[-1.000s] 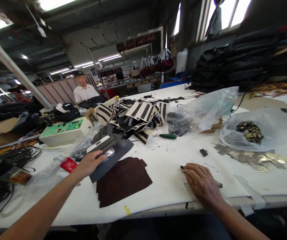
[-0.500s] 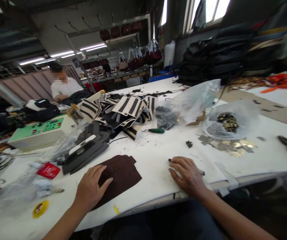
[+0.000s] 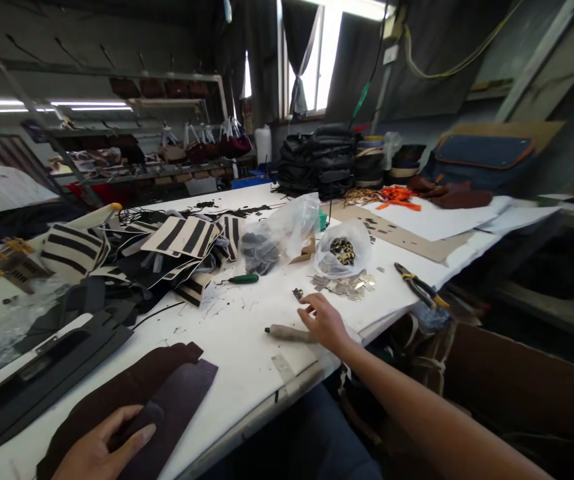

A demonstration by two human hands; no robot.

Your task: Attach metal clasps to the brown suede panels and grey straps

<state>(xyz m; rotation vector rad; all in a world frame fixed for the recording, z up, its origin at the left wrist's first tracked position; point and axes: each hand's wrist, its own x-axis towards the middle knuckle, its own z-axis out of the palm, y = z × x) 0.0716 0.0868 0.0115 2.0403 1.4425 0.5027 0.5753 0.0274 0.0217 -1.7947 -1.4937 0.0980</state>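
Note:
My left hand [image 3: 109, 440] is closed on a dark brown leather piece [image 3: 179, 407], with the thumb on top. This piece is tilted up over more brown leather pieces [image 3: 117, 393] lying on the white table. My right hand [image 3: 324, 320] is stretched out with thumb and fingers apart. Its fingertips are beside a small dark metal piece [image 3: 297, 293]; whether they touch it I cannot tell. Just left of the right wrist lies a grey-wrapped stick-like tool [image 3: 289, 333] with a dark tip.
A clear bag of metal fittings [image 3: 343, 252] stands behind flat metal plates [image 3: 349, 285]. Pliers [image 3: 421, 285] lie near the right edge. Striped pieces [image 3: 181, 237], a green-handled tool [image 3: 244, 279] and dark panels [image 3: 61, 360] lie left. Another person [image 3: 11, 187] sits far left.
The view has swung right. My right hand has let go of the grey-wrapped tool and reached forward to the small metal piece. My left hand has taken hold of a leather piece and raised it.

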